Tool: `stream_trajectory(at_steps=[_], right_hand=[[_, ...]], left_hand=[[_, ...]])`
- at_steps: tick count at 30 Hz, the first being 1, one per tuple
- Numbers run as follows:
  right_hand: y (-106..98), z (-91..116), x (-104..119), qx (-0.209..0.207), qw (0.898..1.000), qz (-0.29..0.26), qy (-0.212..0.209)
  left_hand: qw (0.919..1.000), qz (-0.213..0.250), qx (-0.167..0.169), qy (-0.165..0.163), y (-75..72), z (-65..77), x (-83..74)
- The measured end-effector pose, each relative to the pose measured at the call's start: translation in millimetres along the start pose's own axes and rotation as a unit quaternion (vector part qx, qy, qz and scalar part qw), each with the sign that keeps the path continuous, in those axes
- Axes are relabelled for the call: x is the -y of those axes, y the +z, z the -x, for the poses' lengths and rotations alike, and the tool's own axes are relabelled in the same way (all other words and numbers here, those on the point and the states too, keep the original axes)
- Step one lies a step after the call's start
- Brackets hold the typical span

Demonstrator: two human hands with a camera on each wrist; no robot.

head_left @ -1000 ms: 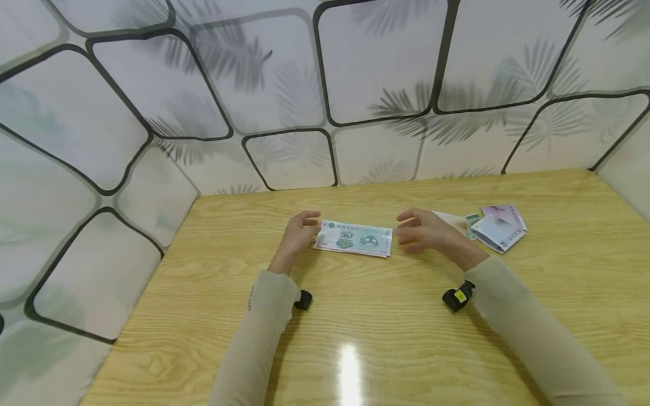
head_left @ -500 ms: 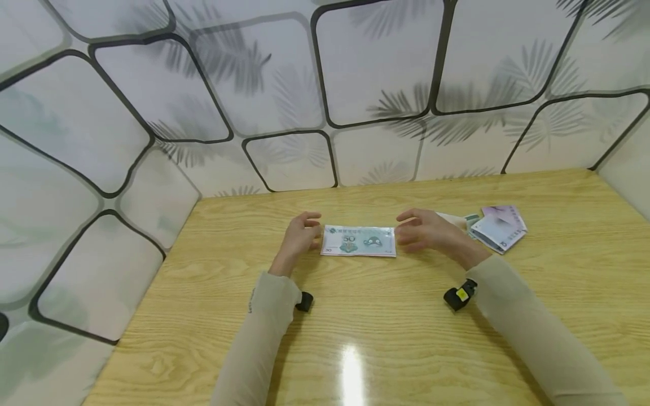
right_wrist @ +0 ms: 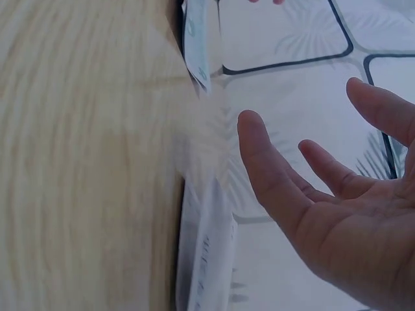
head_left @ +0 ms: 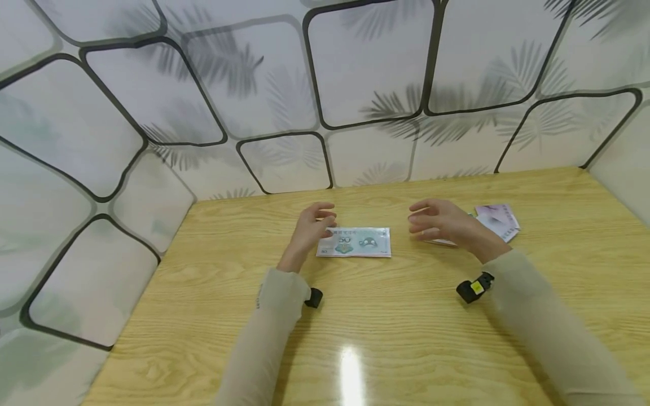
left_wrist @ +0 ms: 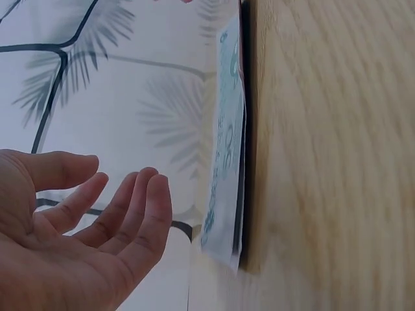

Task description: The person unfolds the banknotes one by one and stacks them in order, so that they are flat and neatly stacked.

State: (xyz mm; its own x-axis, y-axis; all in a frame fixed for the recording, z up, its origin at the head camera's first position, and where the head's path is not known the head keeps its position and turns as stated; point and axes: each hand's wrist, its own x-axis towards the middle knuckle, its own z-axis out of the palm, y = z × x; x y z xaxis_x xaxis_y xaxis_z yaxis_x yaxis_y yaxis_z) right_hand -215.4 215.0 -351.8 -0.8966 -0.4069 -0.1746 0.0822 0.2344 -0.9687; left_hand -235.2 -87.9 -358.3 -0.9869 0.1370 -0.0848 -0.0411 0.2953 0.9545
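A neat stack of green-and-white play banknotes (head_left: pixel 355 243), marked 50, lies flat on the wooden table; its edge shows several layers in the left wrist view. My left hand (head_left: pixel 311 230) hovers over the stack's left end, fingers loosely bent and holding nothing. In the left wrist view the left hand (left_wrist: pixel 97 227) is apart from the notes (left_wrist: pixel 225 142). My right hand (head_left: pixel 443 221) is raised between that stack and a second pile of notes (head_left: pixel 500 221), fingers relaxed with nothing in them. It hides part of this second pile, whose visible notes are purple and bluish-white.
The wooden table (head_left: pixel 254 338) meets a patterned wall (head_left: pixel 373 155) with leaf prints behind the notes and another wall (head_left: pixel 66 248) at the left. A black wrist camera (head_left: pixel 313 298) sits at the left cuff, another camera (head_left: pixel 474 287) at the right.
The 50 notes went from slightly skewed to squared up between my hands. Since then my right hand has moved away to the right, and my left hand has risen over the stack's left end.
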Motion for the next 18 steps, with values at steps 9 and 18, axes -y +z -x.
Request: stream_trajectory(at_steps=[9, 18], right_hand=[[-22.5, 10.0, 1.3, -0.022, 1.0, 0.012, 0.008], [-42.2, 20.1, -1.8, -0.036, 0.999, 0.037, 0.018]], left_hand=[[0.9986, 0.009, 0.049, 0.015, 25.4, -6.5, -8.2], [0.9951, 0.039, 0.091, -0.002, 55.1, -10.1, -14.8]])
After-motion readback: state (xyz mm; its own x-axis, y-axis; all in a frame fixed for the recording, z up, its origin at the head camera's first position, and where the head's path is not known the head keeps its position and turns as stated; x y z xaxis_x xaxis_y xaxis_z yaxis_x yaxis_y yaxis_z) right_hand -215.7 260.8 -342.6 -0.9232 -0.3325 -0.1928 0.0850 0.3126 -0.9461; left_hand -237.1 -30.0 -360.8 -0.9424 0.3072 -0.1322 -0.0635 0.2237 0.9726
